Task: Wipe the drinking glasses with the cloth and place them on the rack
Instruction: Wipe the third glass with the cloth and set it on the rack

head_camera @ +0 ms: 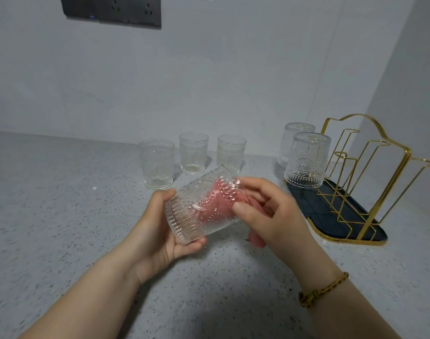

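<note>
Glass (184,216) held above counter (62,204), base gripped by left hand (157,231); cloth (214,204) pushed inside by right hand (265,216), fingers curled on it. Wiping judged underway; upside-down placement on rack (370,182) needed next.

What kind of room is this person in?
Probably a kitchen: a speckled grey countertop against a tiled wall with power sockets, and a gold wire rack holding upturned drinking glasses.

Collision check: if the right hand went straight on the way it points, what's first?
Right hand points into the held glass: first the pink cloth stuffed inside, then likely the glass bottom, gripped by the left hand.
</note>
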`<state>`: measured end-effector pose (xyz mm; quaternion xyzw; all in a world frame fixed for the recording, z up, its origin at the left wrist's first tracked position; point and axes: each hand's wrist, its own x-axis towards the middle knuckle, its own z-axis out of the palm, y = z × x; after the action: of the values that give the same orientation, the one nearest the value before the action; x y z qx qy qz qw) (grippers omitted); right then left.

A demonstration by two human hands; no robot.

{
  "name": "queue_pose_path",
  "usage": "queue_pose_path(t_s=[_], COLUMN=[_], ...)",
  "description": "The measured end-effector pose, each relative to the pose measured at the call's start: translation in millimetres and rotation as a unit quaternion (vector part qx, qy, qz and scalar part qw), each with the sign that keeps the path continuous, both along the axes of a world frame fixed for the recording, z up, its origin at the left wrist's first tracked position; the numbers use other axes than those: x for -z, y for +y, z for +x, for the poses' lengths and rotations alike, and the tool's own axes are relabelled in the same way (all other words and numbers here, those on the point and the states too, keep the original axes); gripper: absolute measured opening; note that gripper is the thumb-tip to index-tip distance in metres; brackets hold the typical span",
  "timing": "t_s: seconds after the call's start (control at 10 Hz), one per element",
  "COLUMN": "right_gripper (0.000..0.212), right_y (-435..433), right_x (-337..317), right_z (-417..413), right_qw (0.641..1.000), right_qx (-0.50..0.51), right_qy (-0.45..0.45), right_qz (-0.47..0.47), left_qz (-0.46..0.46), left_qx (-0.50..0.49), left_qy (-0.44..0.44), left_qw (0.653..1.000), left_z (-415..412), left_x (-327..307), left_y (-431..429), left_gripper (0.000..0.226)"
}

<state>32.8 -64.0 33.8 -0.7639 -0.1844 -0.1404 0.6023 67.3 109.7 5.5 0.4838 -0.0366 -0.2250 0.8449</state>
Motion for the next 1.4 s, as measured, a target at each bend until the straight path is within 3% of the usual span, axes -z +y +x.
queue_pose_path(t_s=[0.1, 0.3, 0.4, 0.5, 0.6, 0.7, 0.8, 0.9, 1.0, 1.2, 1.4], right_gripper=[0.025, 0.017, 0.015, 0.03, 0.03, 0.028, 0.023, 0.01, 0.027, 0.007, 0.024], right_y=[-1.6, 5.4, 5.2, 10.4, 11.6, 10.1, 10.4, 8.2, 8.8, 12.5, 11.0], right_x=[-1.4, -3.3, -1.6, 2.7, 1.9, -1.1, -4.6, -4.7, -2.0, 4.6, 10.0], right_z=[-0.9, -10.5, -10.5, -8.6, -7.5, -7.5, -8.0, -8.0, -10.8, -6.2, 1.0], right_qw=[0.999, 0.969, 0.968, 0.977, 0.988, 0.994, 0.994, 0.985, 0.958, 0.977, 0.974], right_qx=[0.022, -0.054, -0.015, 0.026, 0.06, 0.066, 0.053, -0.033, -0.157, -0.11, -0.137], right_qy=[-0.002, -0.032, -0.049, -0.051, -0.016, 0.033, 0.086, 0.144, 0.174, 0.144, 0.178], right_qz=[0.037, -0.238, -0.244, -0.204, -0.142, -0.085, -0.05, -0.088, -0.164, -0.112, 0.022], left_qz=[-0.019, 0.017, 0.037, 0.052, 0.073, 0.119, 0.168, 0.169, 0.177, 0.192, 0.097], left_qx=[-0.003, 0.056, 0.098, 0.096, 0.08, 0.036, -0.018, -0.02, 0.014, 0.047, 0.032], left_qy=[0.013, 0.008, 0.001, -0.023, -0.104, -0.171, -0.19, -0.155, -0.112, -0.108, -0.16], left_qw=[1.0, 0.998, 0.994, 0.994, 0.989, 0.977, 0.967, 0.973, 0.978, 0.974, 0.982], left_z=[-0.1, -6.3, -8.1, -6.5, -3.4, -2.4, -0.3, -2.1, -4.7, -0.7, 4.9], left_x=[-3.0, -8.3, -8.0, -7.4, -2.4, 2.5, 4.2, 4.7, 3.4, 8.0, 9.3], left_y=[3.0, 4.1, 2.6, 7.1, 12.6, 11.0, 7.2, 4.8, 3.6, 5.8, 12.4], left_gripper=[0.046, 0.056, 0.06, 0.069, 0.083, 0.11, 0.088, 0.057, 0.051, 0.052, 0.098])
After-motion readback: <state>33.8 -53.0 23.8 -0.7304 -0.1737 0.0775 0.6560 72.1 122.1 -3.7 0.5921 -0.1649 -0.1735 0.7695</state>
